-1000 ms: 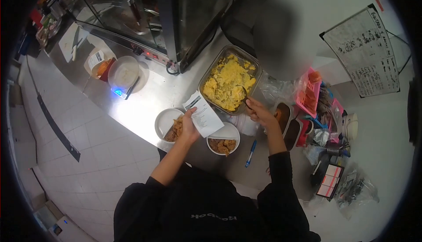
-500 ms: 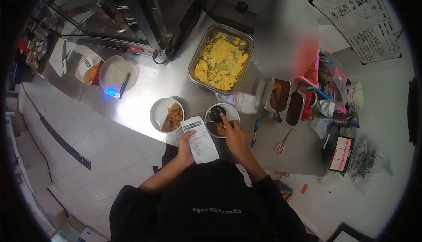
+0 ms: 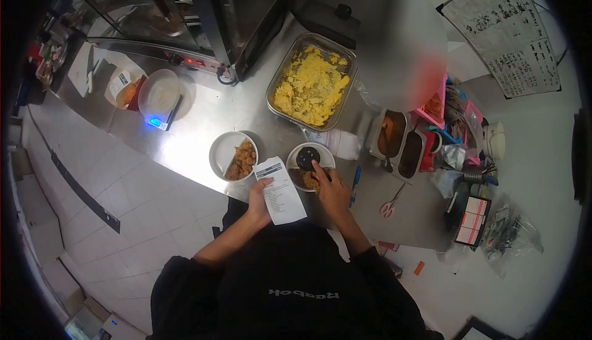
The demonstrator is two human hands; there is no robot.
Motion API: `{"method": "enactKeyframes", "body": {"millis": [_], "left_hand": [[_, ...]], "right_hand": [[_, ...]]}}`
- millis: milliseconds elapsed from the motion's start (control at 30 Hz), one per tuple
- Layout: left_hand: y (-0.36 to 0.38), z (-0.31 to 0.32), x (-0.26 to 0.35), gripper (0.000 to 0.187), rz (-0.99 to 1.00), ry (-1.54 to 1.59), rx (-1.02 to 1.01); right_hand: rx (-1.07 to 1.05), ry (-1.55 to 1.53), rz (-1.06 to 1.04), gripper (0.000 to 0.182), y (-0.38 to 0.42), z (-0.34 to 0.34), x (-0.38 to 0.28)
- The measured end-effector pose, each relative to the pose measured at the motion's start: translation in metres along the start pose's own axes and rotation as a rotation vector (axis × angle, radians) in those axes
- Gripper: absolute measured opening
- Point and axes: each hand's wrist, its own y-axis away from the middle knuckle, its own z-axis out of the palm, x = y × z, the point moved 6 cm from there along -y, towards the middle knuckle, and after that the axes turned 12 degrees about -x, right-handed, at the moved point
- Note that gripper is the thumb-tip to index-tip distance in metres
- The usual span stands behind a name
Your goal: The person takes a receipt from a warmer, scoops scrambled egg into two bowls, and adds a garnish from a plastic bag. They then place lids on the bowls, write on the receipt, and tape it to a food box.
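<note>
My left hand [image 3: 260, 203] pinches a printed paper receipt [image 3: 283, 198], its text facing up. Over the edge of a white round bowl [image 3: 330, 150] reaches my right hand [image 3: 333, 193], fingertips at the rim of a small round black cup [image 3: 308, 158] inside; how much of it they grip is partly hidden. Brown fried pieces [image 3: 310, 181] lie in this bowl beside the cup. To the left of the receipt stands a second white bowl [image 3: 221, 155], with similar fried pieces [image 3: 242, 161] filling its right part.
Behind the bowls sits a metal tray [image 3: 279, 107] of yellow scrambled egg. Two sauce containers [image 3: 412, 155], a blue pen [image 3: 356, 186] and pink-handled scissors [image 3: 388, 207] are at right. A lit scale [image 3: 161, 123] bearing a round container [image 3: 159, 93] stands left, near a glass display cabinet [image 3: 132, 13].
The black cup has shifted slightly right within its bowl, along with my right fingertips. My left hand still holds the receipt, and the whole view has moved a little.
</note>
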Motion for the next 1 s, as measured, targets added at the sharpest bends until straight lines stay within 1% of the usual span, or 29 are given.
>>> {"method": "enactKeyframes", "body": {"millis": [33, 133, 233, 333, 433, 533, 633, 733, 833, 933, 1000], "left_hand": [[0.000, 0.002, 0.001, 0.037, 0.005, 0.000, 0.003], [0.002, 0.002, 0.000, 0.040, -0.012, 0.000, -0.009], [0.001, 0.001, 0.000, 0.041, -0.021, 0.004, -0.014], [0.000, 0.008, 0.003, 0.038, -0.006, 0.005, -0.014], [0.001, 0.004, 0.001, 0.037, -0.019, 0.020, -0.034], [-0.001, 0.001, 0.000, 0.037, -0.030, 0.011, -0.042], [-0.002, -0.002, -0.001, 0.037, -0.033, 0.009, -0.037], [-0.001, 0.004, 0.000, 0.037, -0.024, -0.002, -0.030], [-0.002, 0.005, 0.001, 0.037, -0.005, 0.001, -0.029], [0.000, 0.002, 0.003, 0.037, -0.004, 0.018, -0.022], [-0.001, 0.003, 0.002, 0.037, -0.014, 0.027, -0.026]], "right_hand": [[0.013, 0.011, -0.028, 0.064, -0.002, -0.002, -0.003], [0.010, 0.024, -0.046, 0.064, -0.003, -0.004, -0.005], [-0.072, 0.101, -0.006, 0.063, -0.004, -0.001, -0.004], [0.028, 0.079, -0.061, 0.058, -0.004, 0.000, -0.005], [-0.020, -0.066, -0.018, 0.050, -0.008, -0.006, -0.002], [0.077, -0.343, 0.215, 0.043, -0.005, -0.018, 0.017], [-0.071, -0.245, 0.301, 0.044, -0.003, -0.027, 0.020], [-0.196, -0.187, 0.203, 0.043, -0.005, -0.009, 0.007], [-0.105, -0.179, 0.114, 0.044, -0.016, -0.018, 0.000], [-0.117, -0.257, 0.147, 0.045, -0.018, -0.042, -0.005], [-0.249, -0.180, 0.137, 0.046, -0.016, -0.039, -0.009]]}}
